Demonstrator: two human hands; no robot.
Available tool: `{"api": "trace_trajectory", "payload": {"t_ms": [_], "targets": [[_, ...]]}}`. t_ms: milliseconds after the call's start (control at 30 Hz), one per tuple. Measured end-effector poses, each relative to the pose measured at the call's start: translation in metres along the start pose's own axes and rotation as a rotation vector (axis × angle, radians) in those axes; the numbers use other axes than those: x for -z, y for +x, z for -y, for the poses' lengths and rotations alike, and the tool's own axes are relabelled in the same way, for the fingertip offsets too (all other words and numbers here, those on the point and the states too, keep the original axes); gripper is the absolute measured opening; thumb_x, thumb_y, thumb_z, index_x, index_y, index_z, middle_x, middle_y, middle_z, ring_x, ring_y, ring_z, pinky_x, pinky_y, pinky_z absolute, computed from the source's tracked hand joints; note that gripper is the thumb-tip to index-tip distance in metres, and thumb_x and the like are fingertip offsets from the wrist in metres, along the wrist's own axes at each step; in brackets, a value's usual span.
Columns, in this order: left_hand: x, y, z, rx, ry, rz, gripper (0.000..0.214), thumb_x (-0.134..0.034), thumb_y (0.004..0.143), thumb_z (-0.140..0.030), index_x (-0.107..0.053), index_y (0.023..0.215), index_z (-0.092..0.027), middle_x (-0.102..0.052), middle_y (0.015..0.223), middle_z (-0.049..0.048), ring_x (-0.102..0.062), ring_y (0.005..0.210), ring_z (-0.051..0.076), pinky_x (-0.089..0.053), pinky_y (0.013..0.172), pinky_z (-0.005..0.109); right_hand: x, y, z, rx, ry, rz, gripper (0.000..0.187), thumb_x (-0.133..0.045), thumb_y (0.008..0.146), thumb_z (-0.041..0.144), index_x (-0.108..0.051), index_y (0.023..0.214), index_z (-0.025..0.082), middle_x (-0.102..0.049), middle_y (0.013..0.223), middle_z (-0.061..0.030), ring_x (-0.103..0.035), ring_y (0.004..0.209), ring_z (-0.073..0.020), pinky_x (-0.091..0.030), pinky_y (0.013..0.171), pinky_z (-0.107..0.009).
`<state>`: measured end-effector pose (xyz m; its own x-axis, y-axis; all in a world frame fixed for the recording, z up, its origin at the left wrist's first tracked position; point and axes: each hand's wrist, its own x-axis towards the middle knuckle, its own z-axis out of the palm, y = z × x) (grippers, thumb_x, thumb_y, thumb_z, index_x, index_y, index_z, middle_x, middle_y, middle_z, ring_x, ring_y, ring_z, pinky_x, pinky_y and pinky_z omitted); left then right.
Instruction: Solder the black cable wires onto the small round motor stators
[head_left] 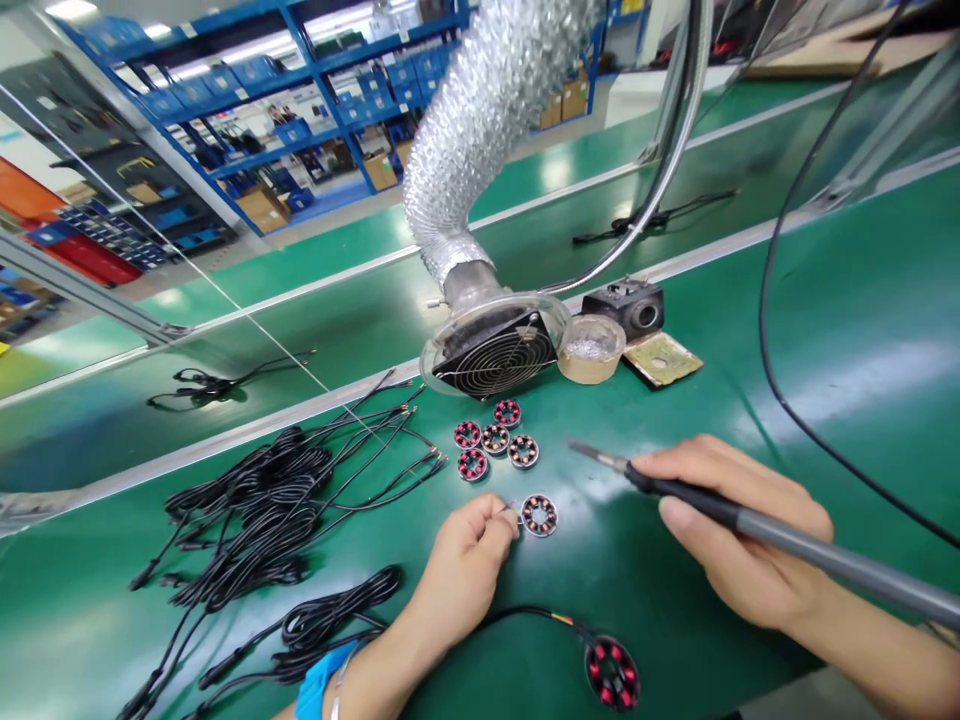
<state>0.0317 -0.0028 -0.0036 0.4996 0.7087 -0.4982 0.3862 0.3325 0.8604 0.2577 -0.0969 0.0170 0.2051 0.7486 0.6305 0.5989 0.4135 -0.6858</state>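
Observation:
In the head view my right hand (739, 530) is closed around the handle of a soldering iron (720, 510), whose tip points left over the bench. My left hand (471, 560) is pinched at the left edge of a small round motor stator (539, 515) with copper windings, seemingly by its thin leads; the fingertips partly hide the grip. Several more stators (495, 438), some with red windings and some with copper, sit just beyond. Nearer to me lies a red-wound stator (612, 672) joined to a black cable with coloured wires. My left forearm passes beside coiled black cables (330, 615).
A fume extractor (499, 355) on a silver foil duct (480, 130) hangs behind the stators. Beside it stand a tape roll (592, 348), a black iron holder (626, 305) and a yellowish sponge (663, 358). A large cable pile (262, 500) covers the left. A black cord (772, 330) hangs at right.

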Motion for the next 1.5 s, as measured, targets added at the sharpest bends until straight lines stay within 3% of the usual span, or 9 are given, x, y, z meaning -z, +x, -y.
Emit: {"api": "trace_trajectory", "payload": {"t_ms": [133,267,400,633,767,900,1067,1367,1500], "targets": [[0.000,0.000,-0.004,0.027,-0.111,0.046,0.034,-0.057,0.081,-0.051,-0.048,0.072,-0.019,-0.031,0.044,-0.0115,-0.017,0.038,0.004,-0.013,0.037,0.017,0.006,0.025,-0.047,-0.006,-0.246,-0.212,0.024,-0.060,0.090,0.024,-0.067,0.113,0.023,-0.069,0.104,-0.0055,-0.064,0.093,-0.0231,-0.051,0.084,-0.038],[0.007,0.000,-0.007,0.010,-0.123,0.066,0.037,-0.055,0.083,-0.053,-0.053,0.076,-0.016,-0.041,0.045,-0.0089,-0.023,0.034,0.003,-0.017,0.034,0.015,0.005,0.025,-0.076,-0.151,-0.348,-0.154,0.028,-0.058,0.094,0.029,-0.063,0.121,0.024,-0.069,0.114,-0.0064,-0.065,0.102,-0.0244,-0.051,0.091,-0.039],[0.015,0.002,-0.011,0.009,-0.111,0.053,0.034,-0.053,0.084,-0.048,-0.052,0.073,-0.016,-0.054,0.053,-0.0039,-0.034,0.032,0.003,-0.024,0.031,0.014,-0.008,0.006,-0.053,-0.003,-0.192,-0.023,0.026,-0.056,0.095,0.015,-0.062,0.119,0.022,-0.068,0.082,-0.0008,-0.065,0.066,-0.0144,-0.052,0.067,-0.027],[0.018,0.003,-0.013,0.007,-0.097,0.026,0.027,-0.059,0.076,-0.041,-0.055,0.071,-0.015,-0.056,0.056,-0.0033,-0.039,0.033,0.003,-0.025,0.030,0.013,-0.068,0.004,-0.004,0.180,0.005,0.435,0.020,-0.051,0.083,0.010,-0.058,0.100,0.019,-0.061,0.077,-0.0026,-0.053,0.067,-0.0181,-0.045,0.061,-0.030],[0.020,0.002,-0.014,0.021,0.002,0.002,0.020,-0.058,0.073,-0.035,-0.058,0.071,-0.015,-0.055,0.056,-0.0036,-0.034,0.034,0.004,-0.021,0.033,0.016,-0.083,0.005,-0.008,0.080,0.117,0.446,0.031,-0.045,0.077,0.005,-0.054,0.102,0.019,-0.059,0.077,-0.0008,-0.054,0.067,-0.0161,-0.045,0.064,-0.028],[0.020,0.002,-0.015,-0.038,0.050,0.044,0.013,-0.058,0.069,-0.024,-0.063,0.067,-0.012,-0.056,0.059,-0.0009,-0.041,0.050,0.007,-0.030,0.049,0.019,-0.076,0.000,-0.012,-0.102,0.202,0.439,0.036,-0.049,0.078,0.004,-0.051,0.111,0.020,-0.059,0.079,0.0019,-0.056,0.066,-0.0118,-0.046,0.063,-0.022],[0.019,0.001,-0.017,-0.045,0.052,0.081,0.023,-0.065,0.076,-0.035,-0.067,0.072,-0.012,-0.057,0.064,0.0004,-0.041,0.059,0.011,-0.031,0.056,0.022,-0.070,-0.003,-0.015,-0.189,0.251,0.509,0.038,-0.052,0.084,0.006,-0.047,0.117,0.023,-0.063,0.082,0.0033,-0.057,0.063,-0.0098,-0.045,0.059,-0.020],[0.016,-0.004,-0.012,-0.118,0.255,0.075,0.026,-0.057,0.089,-0.035,-0.072,0.082,-0.015,-0.061,0.072,0.0015,-0.044,0.063,0.013,-0.031,0.057,0.023,-0.069,0.005,-0.013,-0.069,0.242,0.528,0.043,-0.052,0.082,0.005,-0.049,0.121,0.022,-0.062,0.102,-0.0041,-0.060,0.087,-0.0164,-0.050,0.076,-0.027],[0.014,-0.008,-0.015,-0.189,0.427,0.000,0.026,-0.052,0.092,-0.032,-0.070,0.081,-0.018,-0.060,0.071,0.0008,-0.045,0.062,0.013,-0.032,0.057,0.024,-0.072,0.007,-0.013,-0.028,0.250,0.561,0.035,-0.047,0.087,0.005,-0.050,0.118,0.020,-0.061,0.096,-0.0037,-0.057,0.084,-0.0168,-0.048,0.073,-0.027]]}}
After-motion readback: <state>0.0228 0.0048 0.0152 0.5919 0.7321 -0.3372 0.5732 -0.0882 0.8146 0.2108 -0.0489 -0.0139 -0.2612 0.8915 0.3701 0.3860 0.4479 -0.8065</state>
